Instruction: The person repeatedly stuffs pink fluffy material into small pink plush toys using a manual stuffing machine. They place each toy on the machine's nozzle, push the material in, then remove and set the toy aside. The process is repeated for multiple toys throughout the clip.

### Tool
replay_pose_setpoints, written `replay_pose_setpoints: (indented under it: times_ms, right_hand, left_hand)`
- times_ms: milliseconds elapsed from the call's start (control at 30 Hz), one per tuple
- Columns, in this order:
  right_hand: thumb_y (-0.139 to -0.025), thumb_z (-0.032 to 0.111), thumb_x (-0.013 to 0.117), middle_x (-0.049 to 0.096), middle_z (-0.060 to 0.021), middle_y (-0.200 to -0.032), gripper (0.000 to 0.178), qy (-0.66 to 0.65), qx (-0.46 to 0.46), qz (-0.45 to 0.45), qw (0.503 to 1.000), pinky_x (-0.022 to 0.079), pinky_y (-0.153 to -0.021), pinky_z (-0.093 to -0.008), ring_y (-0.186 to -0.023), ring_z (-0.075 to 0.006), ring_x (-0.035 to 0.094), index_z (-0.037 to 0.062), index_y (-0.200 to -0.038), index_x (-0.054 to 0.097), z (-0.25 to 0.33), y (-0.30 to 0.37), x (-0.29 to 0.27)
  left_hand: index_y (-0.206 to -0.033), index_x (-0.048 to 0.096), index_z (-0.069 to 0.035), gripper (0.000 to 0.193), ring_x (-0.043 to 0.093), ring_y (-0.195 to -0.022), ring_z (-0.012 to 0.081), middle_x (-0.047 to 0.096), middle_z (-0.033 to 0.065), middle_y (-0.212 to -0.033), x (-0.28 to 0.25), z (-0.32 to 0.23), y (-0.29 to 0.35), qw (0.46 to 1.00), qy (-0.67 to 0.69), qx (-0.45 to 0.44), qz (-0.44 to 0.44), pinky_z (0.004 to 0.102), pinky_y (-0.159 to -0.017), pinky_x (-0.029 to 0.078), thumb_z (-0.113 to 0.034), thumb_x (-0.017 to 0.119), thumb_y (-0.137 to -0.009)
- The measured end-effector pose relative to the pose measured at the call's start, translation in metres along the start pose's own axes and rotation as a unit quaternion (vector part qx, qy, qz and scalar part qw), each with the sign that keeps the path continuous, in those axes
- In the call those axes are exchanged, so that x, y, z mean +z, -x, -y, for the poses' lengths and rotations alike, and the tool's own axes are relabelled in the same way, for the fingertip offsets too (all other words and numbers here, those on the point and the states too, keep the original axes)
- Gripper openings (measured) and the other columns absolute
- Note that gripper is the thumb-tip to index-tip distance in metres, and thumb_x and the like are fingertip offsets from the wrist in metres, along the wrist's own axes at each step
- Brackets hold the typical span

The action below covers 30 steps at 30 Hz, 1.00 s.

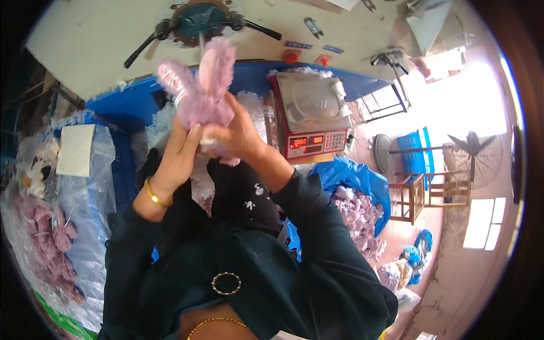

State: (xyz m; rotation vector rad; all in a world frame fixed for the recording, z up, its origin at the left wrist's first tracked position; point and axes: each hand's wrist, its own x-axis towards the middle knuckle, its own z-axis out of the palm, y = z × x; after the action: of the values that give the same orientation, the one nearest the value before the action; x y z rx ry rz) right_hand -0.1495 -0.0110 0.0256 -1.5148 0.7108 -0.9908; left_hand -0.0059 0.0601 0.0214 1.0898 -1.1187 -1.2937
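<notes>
Two pink-lined ears point(216, 71) on a fuzzy mauve plush toy point(205, 107), fingers of left hand point(180, 150) and right hand point(241, 133) wrapped around it, before a pale machine panel point(85, 62), red scale point(297, 146) rightward, fan point(475, 156) beyond.

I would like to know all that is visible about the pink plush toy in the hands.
The plush toy looks soft and fluffy, mauve-pink, with two long ears that point away from the person and spread apart; the one on the right shows a paler pink inner face. The left hand and right hand hold it between them, hiding much of its lower part. Its face cannot be made out.
</notes>
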Motion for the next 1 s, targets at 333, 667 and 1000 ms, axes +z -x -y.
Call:
replay_pose_setpoints:
  times_ms: [333, 667, 1000]
  right_hand:
    - [-0.071, 0.029, 0.076, 0.067, -0.0112, -0.105, 0.051, 0.353, 0.189, -0.026, 0.916, 0.049, -0.080, -0.0298, -0.096, -0.0151, 0.062, 0.0059, -0.115, 0.061, -0.037, 0.007, -0.216]
    - [-0.067, 0.066, 0.070, 0.061, -0.0218, -0.117, 0.086, 0.602, 0.250, -0.197, 0.732, 0.046, -0.092, -0.0366, -0.110, -0.0309, 0.058, -0.0001, -0.120, 0.059, -0.025, 0.009, -0.312]
    - [-0.059, 0.059, 0.076, 0.068, -0.0173, -0.099, 0.076, 0.563, 0.359, -0.100, 0.738, 0.051, -0.080, -0.0365, -0.092, -0.0274, 0.066, -0.0006, -0.106, 0.066, -0.070, -0.010, -0.310]
  left_hand:
    - [-0.129, 0.042, -0.002, 0.044, 0.060, -0.099, 0.0221, 0.053, 0.0140, -0.123, 0.004, 0.024, 0.033, 0.986, 0.044, -0.103, 0.121, 0.0331, -0.085, 0.050, -0.035, 0.043, -0.099]
    - [-0.112, 0.056, -0.003, 0.025, 0.063, -0.089, 0.0169, 0.064, 0.0104, -0.103, -0.012, 0.048, 0.041, 0.978, 0.039, -0.194, 0.061, 0.0282, -0.079, 0.050, -0.022, 0.047, -0.099]
    - [-0.110, 0.057, -0.004, 0.024, 0.062, -0.088, 0.0153, 0.064, 0.0087, -0.100, 0.002, 0.064, 0.032, 0.971, 0.061, -0.216, 0.078, 0.0267, -0.077, 0.049, -0.023, 0.047, -0.099]
